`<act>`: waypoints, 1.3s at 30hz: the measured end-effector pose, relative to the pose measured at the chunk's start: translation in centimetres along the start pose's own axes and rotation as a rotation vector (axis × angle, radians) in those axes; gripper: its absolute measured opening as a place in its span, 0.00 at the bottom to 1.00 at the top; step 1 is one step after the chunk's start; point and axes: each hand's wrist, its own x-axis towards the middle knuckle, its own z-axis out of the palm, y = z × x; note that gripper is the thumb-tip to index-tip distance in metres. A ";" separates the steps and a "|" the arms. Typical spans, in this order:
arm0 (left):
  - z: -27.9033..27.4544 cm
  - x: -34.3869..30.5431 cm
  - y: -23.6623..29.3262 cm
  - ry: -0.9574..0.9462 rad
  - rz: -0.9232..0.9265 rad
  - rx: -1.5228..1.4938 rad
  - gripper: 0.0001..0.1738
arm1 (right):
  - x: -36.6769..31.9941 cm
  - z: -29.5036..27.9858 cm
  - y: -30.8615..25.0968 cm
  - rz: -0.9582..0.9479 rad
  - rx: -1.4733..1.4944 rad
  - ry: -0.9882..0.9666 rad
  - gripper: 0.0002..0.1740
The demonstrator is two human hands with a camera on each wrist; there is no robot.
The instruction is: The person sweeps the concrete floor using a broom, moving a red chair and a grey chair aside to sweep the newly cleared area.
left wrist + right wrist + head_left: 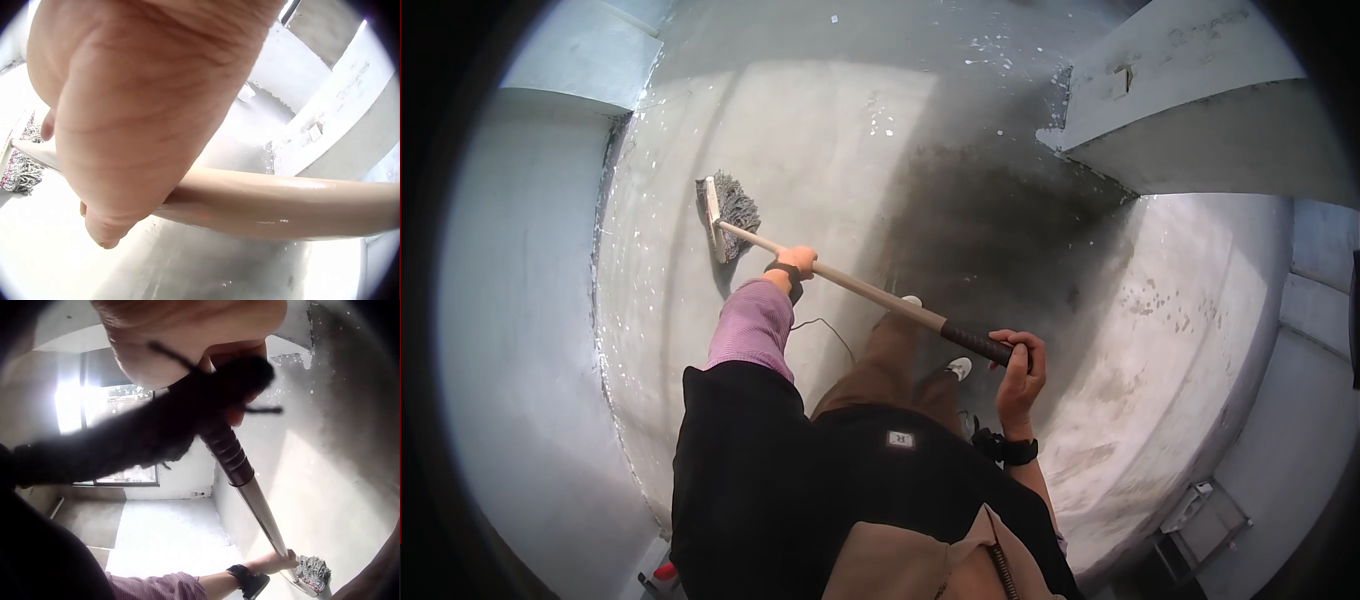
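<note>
A mop with a grey string head and a long beige handle lies across the head view, its head on the floor at upper left. My left hand grips the handle partway down; in the left wrist view that hand wraps round the pole, its fingertips below. At the dark ribbed grip end my right hand holds the handle with fingers curled. The right wrist view shows the dark grip under my right hand, partly hidden by a blurred black strap.
Grey floor spotted with white marks surrounds my feet, with a shadowed dark area on the right. A pale wall runs along the left. A metal-framed object stands at lower right, and a thin cord lies near my legs.
</note>
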 end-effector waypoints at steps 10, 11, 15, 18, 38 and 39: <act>-3.8 2.3 3.8 -0.029 0.132 0.011 0.18 | 3.1 -1.7 -3.7 -0.036 -0.001 0.130 0.08; -4.9 2.1 5.5 -0.040 0.144 0.035 0.17 | 3.0 -2.9 -3.9 -0.039 -0.001 0.146 0.08; -8.6 1.0 12.5 -0.020 0.183 0.126 0.17 | 2.0 -7.3 -5.4 -0.065 -0.018 0.238 0.08; -9.0 2.3 18.1 0.021 0.273 0.155 0.17 | 0.4 -12.3 -5.6 -0.087 -0.041 0.325 0.08; 5.8 -6.8 82.7 0.156 0.940 0.400 0.11 | -22.8 -60.7 -8.6 -0.189 -0.577 1.042 0.12; 6.7 -8.0 84.8 0.153 1.021 0.377 0.11 | -24.0 -62.4 -10.2 -0.254 -0.477 1.115 0.13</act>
